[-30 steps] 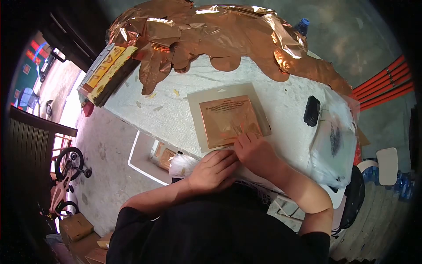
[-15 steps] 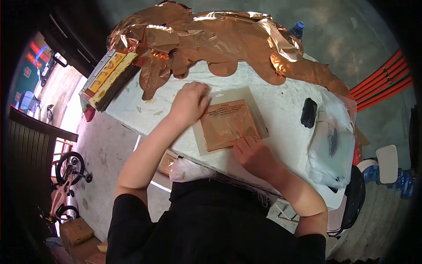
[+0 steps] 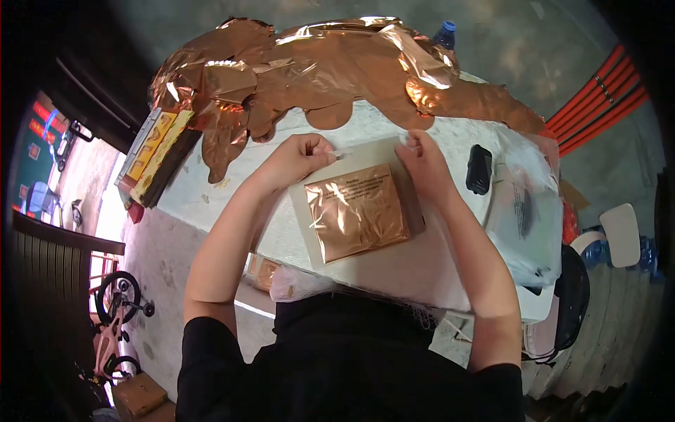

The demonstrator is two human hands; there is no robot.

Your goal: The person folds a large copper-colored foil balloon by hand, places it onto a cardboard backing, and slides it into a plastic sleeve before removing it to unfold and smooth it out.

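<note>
A frosted plastic bag (image 3: 365, 155) with printed lettering lies in front of me. Inside it is a flat, folded packet of shiny copper foil (image 3: 360, 219). My left hand (image 3: 301, 157) pinches the bag at its far left corner, fingers closed. At the far right corner my right hand (image 3: 426, 167) is closed too, its thumb and fingertips on the bag's edge. Beyond both hands, a large sheet of copper-coloured foil (image 3: 330, 77) with rounded lobes spreads across the back of the white-covered table (image 3: 436, 274).
A yellow and grey box (image 3: 156, 151) stands at the table's left edge. On the right are a black object (image 3: 479, 169) and a stack of clear plastic bags (image 3: 524, 225). A blue-capped bottle (image 3: 445, 35) stands behind the foil. Red poles (image 3: 598, 98) lean at far right.
My right hand has moved from the packet's near edge up to the bag's far right corner. My left hand has shifted to the far left corner. The camera view has shifted slightly.
</note>
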